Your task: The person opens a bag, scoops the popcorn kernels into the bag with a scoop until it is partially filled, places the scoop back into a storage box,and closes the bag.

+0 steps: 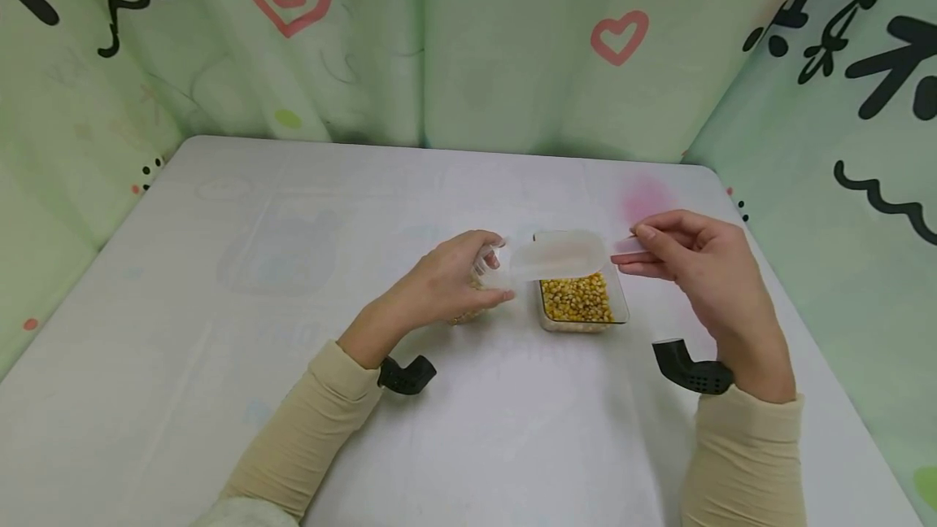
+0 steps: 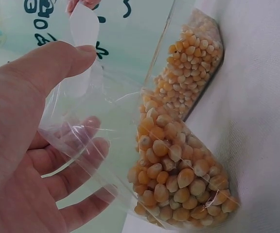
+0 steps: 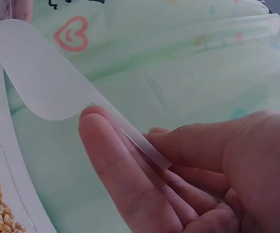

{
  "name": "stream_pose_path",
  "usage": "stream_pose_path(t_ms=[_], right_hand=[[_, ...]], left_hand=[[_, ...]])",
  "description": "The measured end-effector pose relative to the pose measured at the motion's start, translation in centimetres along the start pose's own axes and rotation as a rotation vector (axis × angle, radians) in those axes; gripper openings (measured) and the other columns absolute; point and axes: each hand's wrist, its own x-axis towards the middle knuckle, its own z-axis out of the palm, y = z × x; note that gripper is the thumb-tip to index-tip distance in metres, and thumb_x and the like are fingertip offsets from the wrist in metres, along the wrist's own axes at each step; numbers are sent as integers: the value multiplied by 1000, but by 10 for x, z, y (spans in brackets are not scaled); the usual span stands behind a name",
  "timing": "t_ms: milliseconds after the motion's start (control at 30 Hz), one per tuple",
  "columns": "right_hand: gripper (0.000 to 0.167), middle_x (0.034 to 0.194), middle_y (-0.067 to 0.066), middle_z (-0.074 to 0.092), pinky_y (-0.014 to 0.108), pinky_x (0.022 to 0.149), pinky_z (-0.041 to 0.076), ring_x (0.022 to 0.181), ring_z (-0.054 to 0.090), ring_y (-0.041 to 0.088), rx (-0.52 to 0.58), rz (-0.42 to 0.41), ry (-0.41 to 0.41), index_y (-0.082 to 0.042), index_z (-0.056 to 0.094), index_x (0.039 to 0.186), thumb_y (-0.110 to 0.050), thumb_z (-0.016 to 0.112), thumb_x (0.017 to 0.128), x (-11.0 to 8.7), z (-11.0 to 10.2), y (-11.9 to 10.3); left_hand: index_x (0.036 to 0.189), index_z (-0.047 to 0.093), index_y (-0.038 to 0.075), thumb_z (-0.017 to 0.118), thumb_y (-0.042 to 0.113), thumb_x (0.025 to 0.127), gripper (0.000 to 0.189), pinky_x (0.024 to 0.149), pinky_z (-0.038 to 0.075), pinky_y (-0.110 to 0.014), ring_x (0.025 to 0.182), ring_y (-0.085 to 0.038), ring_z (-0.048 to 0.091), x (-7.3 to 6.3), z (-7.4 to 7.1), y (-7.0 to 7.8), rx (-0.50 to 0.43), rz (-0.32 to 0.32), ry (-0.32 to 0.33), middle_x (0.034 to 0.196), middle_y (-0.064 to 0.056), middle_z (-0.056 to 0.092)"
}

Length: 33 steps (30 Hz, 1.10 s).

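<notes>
Right wrist view: white scoop (image 3: 38,73) juts from the grip (image 3: 203,182).

A white table (image 1: 183,397) spreads across the middle and bottom of the head view, with a blurred pink patch (image 1: 647,198) near its far right corner. A pale green curtain (image 1: 498,39) hangs across the top and down both sides. A large red heart (image 1: 287,1) is printed at upper left, a smaller heart (image 1: 618,60) right of top centre. Black strokes (image 1: 896,63) fill the upper right, above a wavy line (image 1: 878,195); a green spot (image 1: 928,485) sits at lower right.
</notes>
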Motion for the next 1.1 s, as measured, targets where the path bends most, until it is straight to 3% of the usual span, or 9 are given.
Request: stream_pose_path(t_ms=[300,467,700,900,1100], right_hand=[[37,100,10,71,30,82,58,90,76,23,2,28,-48,12,58,115,-18,67,94,-2,-10,1],[34,101,10,73,31,83,57,90,76,23,64,12,-48,10,59,116,-14,66,94,-4,-16,2],[29,100,12,76,32,82,57,89,76,25,161,-14,6,7,63,116,-11,66,94,-5,-24,2],[22,97,16,76,35,80,57,85,76,29,295,-55,43,9,65,111,-6,64,94,-5,-28,3],[20,95,15,76,36,77,58,84,76,28,339,-51,72,8,66,109,-5,65,94,-4,-32,5]], left_hand=[[139,49,8,76,36,86,66,87,53,-32,101,-22,65,-1,-2,-2,-11,14,0,117,-7,64],[138,50,7,76,34,86,65,87,53,-33,100,-23,65,-1,-3,-2,-14,34,13,114,-6,64],[138,50,6,77,31,87,63,88,50,-32,103,-15,58,-1,-3,-2,-49,43,24,113,-6,66],[139,49,4,78,28,86,64,90,48,-32,107,-17,57,-2,-4,-2,-81,47,44,112,-6,66],[139,49,6,77,29,86,64,95,48,-35,111,-18,58,-1,-4,-3,-94,42,46,114,-8,66]])
